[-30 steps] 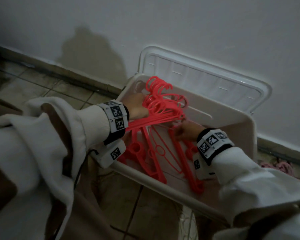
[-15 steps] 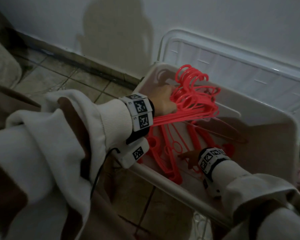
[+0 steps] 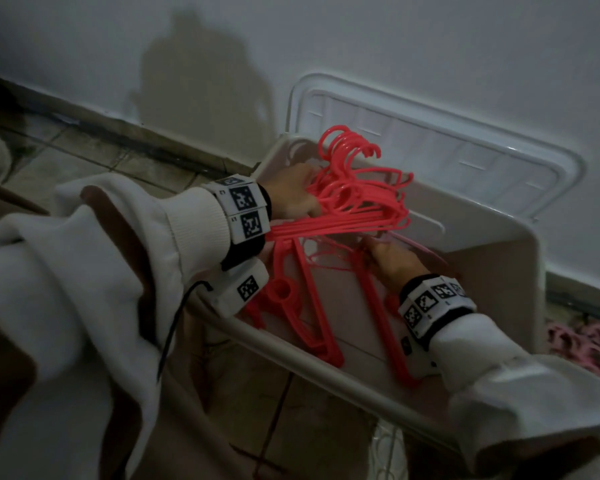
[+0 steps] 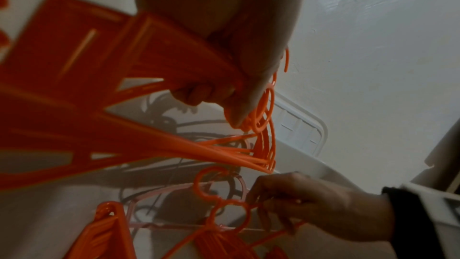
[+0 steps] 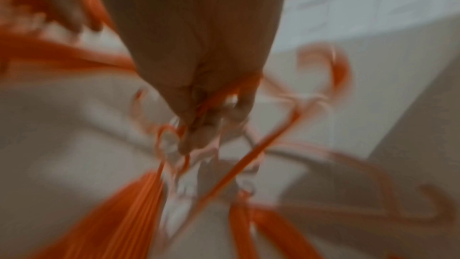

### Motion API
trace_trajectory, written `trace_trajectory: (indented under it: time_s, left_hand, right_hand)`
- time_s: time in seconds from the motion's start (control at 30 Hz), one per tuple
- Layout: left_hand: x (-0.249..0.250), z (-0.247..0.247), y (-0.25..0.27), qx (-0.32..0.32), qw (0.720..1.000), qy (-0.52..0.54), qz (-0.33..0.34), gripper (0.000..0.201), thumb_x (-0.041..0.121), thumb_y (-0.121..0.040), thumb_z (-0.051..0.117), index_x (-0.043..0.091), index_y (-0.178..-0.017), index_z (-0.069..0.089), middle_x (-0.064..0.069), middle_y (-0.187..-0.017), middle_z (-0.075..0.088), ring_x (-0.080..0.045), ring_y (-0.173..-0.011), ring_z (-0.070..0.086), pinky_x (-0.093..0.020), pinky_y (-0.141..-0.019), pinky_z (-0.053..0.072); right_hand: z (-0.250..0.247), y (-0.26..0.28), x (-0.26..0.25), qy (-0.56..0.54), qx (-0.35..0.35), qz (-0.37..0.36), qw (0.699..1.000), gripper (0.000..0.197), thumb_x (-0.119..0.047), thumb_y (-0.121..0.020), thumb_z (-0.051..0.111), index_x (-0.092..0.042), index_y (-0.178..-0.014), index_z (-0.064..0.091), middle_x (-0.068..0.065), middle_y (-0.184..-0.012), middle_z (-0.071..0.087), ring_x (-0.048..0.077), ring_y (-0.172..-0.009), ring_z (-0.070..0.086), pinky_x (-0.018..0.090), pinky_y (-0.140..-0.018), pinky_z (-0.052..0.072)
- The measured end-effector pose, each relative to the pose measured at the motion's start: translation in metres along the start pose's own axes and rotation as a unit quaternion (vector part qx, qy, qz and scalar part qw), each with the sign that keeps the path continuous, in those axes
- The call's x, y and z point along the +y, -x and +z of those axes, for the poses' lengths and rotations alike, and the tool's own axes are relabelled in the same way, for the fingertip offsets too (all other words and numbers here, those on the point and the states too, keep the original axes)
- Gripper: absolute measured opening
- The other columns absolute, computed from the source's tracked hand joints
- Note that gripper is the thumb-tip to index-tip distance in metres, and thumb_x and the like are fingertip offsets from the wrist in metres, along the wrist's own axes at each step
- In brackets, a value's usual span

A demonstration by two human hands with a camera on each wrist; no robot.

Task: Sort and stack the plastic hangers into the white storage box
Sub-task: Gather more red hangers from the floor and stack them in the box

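Inside the white box (image 3: pixel 492 271), the left hand (image 3: pixel 291 192) grips a gathered bunch of red hangers (image 3: pixel 357 202). The right hand (image 3: pixel 392 261) pinches one loose hanger (image 4: pixel 224 204) among others still lying unstacked, so sorting looks partly done.

A plain white painted wall (image 3: pixel 430 46) rises beyond the fingers, with a soft shadow cast on it. Below runs a dark skirting strip (image 3: pixel 118 133) and a brownish tiled floor (image 3: pixel 84 161). The light is dim.
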State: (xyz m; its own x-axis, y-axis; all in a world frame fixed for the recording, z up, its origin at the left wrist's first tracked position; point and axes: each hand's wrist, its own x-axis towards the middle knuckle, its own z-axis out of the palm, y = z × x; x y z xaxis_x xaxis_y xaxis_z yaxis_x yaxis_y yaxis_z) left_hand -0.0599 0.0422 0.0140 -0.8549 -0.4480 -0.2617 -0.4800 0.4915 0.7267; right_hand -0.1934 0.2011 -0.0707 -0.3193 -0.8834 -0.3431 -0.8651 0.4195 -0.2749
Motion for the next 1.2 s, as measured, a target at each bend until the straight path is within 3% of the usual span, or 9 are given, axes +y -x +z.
trace_trajectory:
  time_s: [0.1, 0.23, 0.37, 0.57, 0.73, 0.87, 1.0, 1.1, 1.2]
  left_hand:
    - [-0.002, 0.001, -0.001, -0.01, 0.998, 0.049, 0.028, 0.047, 0.01, -0.059, 0.073, 0.01, -0.103, 0.057, -0.007, -0.104, 0.065, -0.021, -0.097, 0.059, -0.029, -0.091, 0.045]
    - [0.005, 0.0, 0.002, -0.014, 0.994, 0.098, 0.042, 0.039, -0.008, -0.071, 0.07, 0.01, -0.102, 0.055, 0.0, -0.091, 0.06, -0.01, -0.083, 0.055, -0.011, -0.077, 0.043]
    - [0.022, -0.003, 0.007, -0.017, 0.99, 0.112, 0.083, 0.035, -0.013, -0.075, 0.064, 0.014, -0.096, 0.055, -0.001, -0.084, 0.059, 0.011, -0.066, 0.057, -0.001, -0.066, 0.042]
    - [0.03, -0.002, 0.011, -0.062, 0.986, 0.14, 0.072, 0.036, -0.006, -0.076, 0.067, 0.011, -0.106, 0.058, -0.003, -0.098, 0.064, 0.008, -0.078, 0.06, -0.005, -0.078, 0.045]
    - [0.034, 0.007, 0.019, -0.144, 0.98, 0.129, 0.045, 0.041, 0.022, -0.086, 0.062, 0.004, -0.122, 0.054, -0.017, -0.118, 0.063, -0.019, -0.097, 0.06, -0.031, -0.095, 0.048]
    - [0.038, 0.01, 0.028, -0.159, 0.972, 0.173, 0.017, 0.041, 0.032, -0.084, 0.06, 0.013, -0.122, 0.057, -0.011, -0.113, 0.067, -0.028, -0.104, 0.063, -0.043, -0.096, 0.049]
    - [0.036, 0.009, 0.033, -0.187, 0.968, 0.163, 0.031, 0.025, 0.017, -0.088, 0.061, 0.03, -0.108, 0.056, 0.018, -0.099, 0.066, 0.007, -0.086, 0.063, -0.011, -0.079, 0.048]
    - [0.037, 0.009, 0.036, -0.193, 0.969, 0.146, 0.045, 0.029, 0.01, -0.085, 0.062, 0.025, -0.11, 0.057, 0.013, -0.11, 0.065, 0.008, -0.096, 0.061, -0.006, -0.086, 0.045]
    - [0.042, 0.013, 0.035, -0.198, 0.969, 0.132, 0.063, 0.031, 0.003, -0.084, 0.062, 0.014, -0.112, 0.056, 0.004, -0.11, 0.065, 0.002, -0.094, 0.063, -0.009, -0.087, 0.047]
  right_hand:
    - [-0.024, 0.018, 0.004, 0.096, 0.07, 0.036, 0.992, 0.028, -0.026, -0.094, 0.043, -0.022, -0.121, 0.05, 0.009, -0.114, 0.064, 0.027, -0.106, 0.061, 0.035, -0.092, 0.038]
    - [-0.045, 0.043, 0.009, 0.147, 0.099, 0.057, 0.983, 0.021, -0.027, -0.093, 0.044, -0.029, -0.106, 0.061, -0.001, -0.107, 0.067, 0.019, -0.102, 0.061, 0.036, -0.095, 0.018]
    - [-0.066, 0.063, 0.017, 0.141, 0.04, 0.051, 0.988, 0.02, -0.029, -0.093, 0.047, -0.034, -0.102, 0.064, -0.01, -0.103, 0.065, 0.013, -0.106, 0.056, 0.037, -0.094, 0.024]
    - [-0.089, 0.076, 0.025, -0.242, 0.12, -0.117, 0.956, 0.016, -0.003, -0.09, 0.055, -0.013, -0.099, 0.064, -0.003, -0.083, 0.062, -0.012, -0.071, 0.054, 0.006, -0.071, 0.038]
    - [-0.093, 0.076, 0.024, -0.266, 0.178, -0.142, 0.937, 0.023, 0.002, -0.088, 0.055, -0.015, -0.105, 0.056, -0.006, -0.087, 0.058, -0.016, -0.075, 0.054, 0.001, -0.071, 0.037]
    - [-0.082, 0.07, 0.029, -0.27, 0.221, -0.147, 0.925, 0.024, -0.012, -0.081, 0.058, -0.014, -0.105, 0.062, -0.003, -0.092, 0.058, -0.015, -0.082, 0.052, 0.002, -0.077, 0.037]
    - [-0.082, 0.067, 0.028, -0.262, 0.262, -0.111, 0.922, 0.03, -0.002, -0.075, 0.071, -0.012, -0.102, 0.067, -0.012, -0.078, 0.05, -0.013, -0.074, 0.05, 0.002, -0.072, 0.036]
    - [-0.084, 0.069, 0.02, -0.259, 0.305, -0.064, 0.914, 0.036, -0.006, -0.066, 0.079, -0.014, -0.093, 0.056, -0.004, -0.074, 0.05, -0.001, -0.067, 0.046, 0.013, -0.065, 0.036]
    - [-0.082, 0.069, 0.01, -0.012, 0.306, 0.005, 0.952, 0.062, -0.035, -0.063, 0.076, -0.018, -0.117, 0.051, 0.003, -0.105, 0.05, 0.02, -0.098, 0.044, 0.032, -0.081, 0.031]
